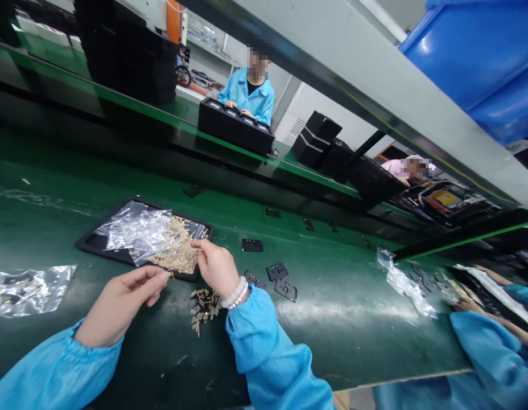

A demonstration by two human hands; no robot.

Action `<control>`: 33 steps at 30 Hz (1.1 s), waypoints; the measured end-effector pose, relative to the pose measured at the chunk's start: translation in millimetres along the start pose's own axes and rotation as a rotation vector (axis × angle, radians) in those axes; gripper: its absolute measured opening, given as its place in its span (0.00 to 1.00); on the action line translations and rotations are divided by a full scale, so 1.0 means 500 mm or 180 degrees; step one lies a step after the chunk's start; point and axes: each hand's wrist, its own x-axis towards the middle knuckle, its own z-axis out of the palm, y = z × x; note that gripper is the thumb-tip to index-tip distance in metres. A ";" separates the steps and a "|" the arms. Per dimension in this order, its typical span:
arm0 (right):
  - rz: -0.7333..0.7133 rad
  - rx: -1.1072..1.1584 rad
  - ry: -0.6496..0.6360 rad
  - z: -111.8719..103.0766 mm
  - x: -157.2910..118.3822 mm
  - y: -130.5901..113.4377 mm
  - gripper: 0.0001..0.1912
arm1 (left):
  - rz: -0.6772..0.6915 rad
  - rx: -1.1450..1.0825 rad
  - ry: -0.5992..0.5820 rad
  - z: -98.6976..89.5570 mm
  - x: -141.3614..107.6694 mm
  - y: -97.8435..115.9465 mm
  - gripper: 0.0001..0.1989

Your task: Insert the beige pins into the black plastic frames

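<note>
**Two bare hands work at the near edge of a shallow black tray [91, 245] heaped with small tan strips [177, 255]**

The tray lies on the green bench [353, 341], its raised rim probably there to keep the loose strips together. Crinkled clear plastic bags [140, 230] cover its left part, perhaps left where they were emptied.

The left hand [114, 302] is just outside the near rim, thumb and forefinger pinched on what looks like a tiny orange sliver [173, 275]; so fine a grip would suit so slight a piece. The right hand [217, 270], wearing a white beaded bracelet [236, 294], reaches over the heap's right side, fingers bent down to the strips.

A loose pile of tan and dark pieces [205, 307] sits on the bench below the right hand, within easy reach of both. Flat black rectangular parts [252, 245] lie beyond it.

Whether the right fingers grasp a strip cannot be told. The sliver is mostly hidden, and glare blurs the bags' contents. At the right edge, another person's blue sleeve [481, 341] is cut off.
</note>
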 end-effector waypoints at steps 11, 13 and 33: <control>-0.1099 0.0064 0.0709 -0.005 -0.103 -0.066 0.11 | 0.0279 0.0234 0.0083 -0.001 -0.014 0.017 0.15; -0.1190 -0.0024 0.0675 -0.007 -0.105 -0.063 0.12 | 0.0593 0.0481 0.0150 0.001 -0.021 0.031 0.15; 0.0910 0.1814 0.0188 -0.001 -0.074 -0.043 0.10 | 0.1253 0.1083 0.0281 0.009 -0.035 0.022 0.13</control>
